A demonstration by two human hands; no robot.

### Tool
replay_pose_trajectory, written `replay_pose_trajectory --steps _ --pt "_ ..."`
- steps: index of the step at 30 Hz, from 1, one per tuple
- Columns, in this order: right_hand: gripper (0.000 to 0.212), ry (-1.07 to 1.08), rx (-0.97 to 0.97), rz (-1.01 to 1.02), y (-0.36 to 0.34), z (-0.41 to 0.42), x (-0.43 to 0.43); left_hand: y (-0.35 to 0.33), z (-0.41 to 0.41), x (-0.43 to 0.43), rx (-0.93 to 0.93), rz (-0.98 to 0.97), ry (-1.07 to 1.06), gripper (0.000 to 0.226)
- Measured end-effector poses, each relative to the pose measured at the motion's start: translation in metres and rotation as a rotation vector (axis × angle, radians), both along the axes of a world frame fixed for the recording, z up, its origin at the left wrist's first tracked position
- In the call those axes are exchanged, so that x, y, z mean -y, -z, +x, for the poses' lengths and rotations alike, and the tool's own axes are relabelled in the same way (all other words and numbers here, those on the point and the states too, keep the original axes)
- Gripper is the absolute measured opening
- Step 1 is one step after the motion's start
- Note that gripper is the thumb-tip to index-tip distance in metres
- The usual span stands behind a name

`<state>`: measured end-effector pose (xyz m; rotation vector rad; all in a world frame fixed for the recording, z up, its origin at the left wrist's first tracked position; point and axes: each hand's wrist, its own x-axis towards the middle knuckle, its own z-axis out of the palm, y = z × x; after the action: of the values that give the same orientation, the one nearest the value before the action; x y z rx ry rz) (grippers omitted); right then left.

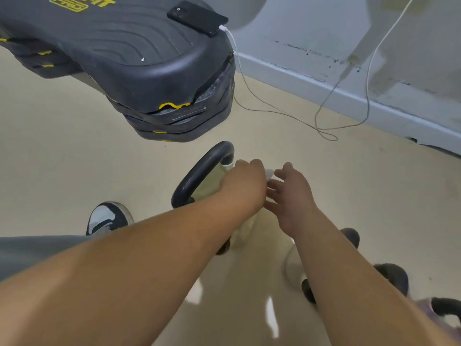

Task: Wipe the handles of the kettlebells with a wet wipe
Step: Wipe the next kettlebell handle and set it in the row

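Observation:
A kettlebell stands on the floor in the middle, with a thick black handle (199,171) over a pale body that my left arm mostly hides. Just right of the handle's far end, my left hand (245,182) pinches a small white wet wipe (270,174). Close beside the wipe on its right is my right hand (294,196), fingers spread and holding nothing. Partly hidden under my right arm at the lower right are more kettlebells, including a second kettlebell (350,236), a third kettlebell (393,277) and another dark handle (446,305).
A black and yellow stack of step platforms (139,71) fills the upper left, close behind the kettlebell. A phone (197,17) lies on it, and its white cable (274,111) loops across the floor to the grey wall. My shoe (109,217) is at the left.

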<state>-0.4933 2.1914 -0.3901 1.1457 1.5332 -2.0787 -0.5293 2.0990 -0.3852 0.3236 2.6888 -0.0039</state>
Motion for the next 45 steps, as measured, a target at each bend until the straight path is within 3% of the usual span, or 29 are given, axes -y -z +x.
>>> replay_pose_trajectory --steps 4,9,13,17,20,22,26,30,34,39,42,45 --pt "0.032 0.016 0.091 0.093 0.011 0.008 -0.012 0.000 -0.032 -0.023 0.120 -0.209 0.132 0.011" --pt "0.033 -0.022 0.113 0.052 0.020 0.010 -0.024 0.004 -0.046 -0.038 0.179 -0.290 0.224 0.013" --pt "0.029 -0.031 0.119 0.067 0.018 0.003 -0.021 -0.001 -0.021 -0.025 0.072 -0.175 0.158 0.013" --pt "0.025 -0.046 0.120 0.098 0.018 0.005 -0.008 0.016 0.032 0.007 -0.164 0.071 0.091 0.057" --pt "0.025 -0.020 0.151 0.124 0.019 0.005 0.002 0.024 0.061 0.018 -0.194 0.122 -0.050 0.077" --pt "0.022 -0.008 0.173 0.123 0.020 0.004 0.009 0.023 0.064 0.020 -0.159 0.125 -0.134 0.074" --pt "0.021 0.027 0.134 0.119 0.021 0.002 0.020 0.003 0.026 0.016 -0.016 0.318 -0.297 0.030" --pt "0.020 0.048 0.144 0.127 0.023 0.001 0.018 -0.016 -0.032 -0.012 0.278 0.060 -0.093 0.041" --pt "0.022 0.052 0.164 0.155 0.030 0.000 0.012 -0.017 -0.048 -0.017 0.351 -0.070 0.088 0.033" --pt "0.029 0.057 0.160 0.150 0.031 0.001 0.012 0.009 -0.027 -0.021 0.156 -0.070 -0.037 0.020" --pt "0.028 0.047 0.175 0.163 0.033 0.004 0.012 0.014 0.001 -0.011 0.055 -0.001 -0.017 0.042" --pt "0.025 0.039 0.192 0.173 0.033 0.014 0.012 0.017 0.038 0.019 -0.085 0.293 -0.103 0.066"
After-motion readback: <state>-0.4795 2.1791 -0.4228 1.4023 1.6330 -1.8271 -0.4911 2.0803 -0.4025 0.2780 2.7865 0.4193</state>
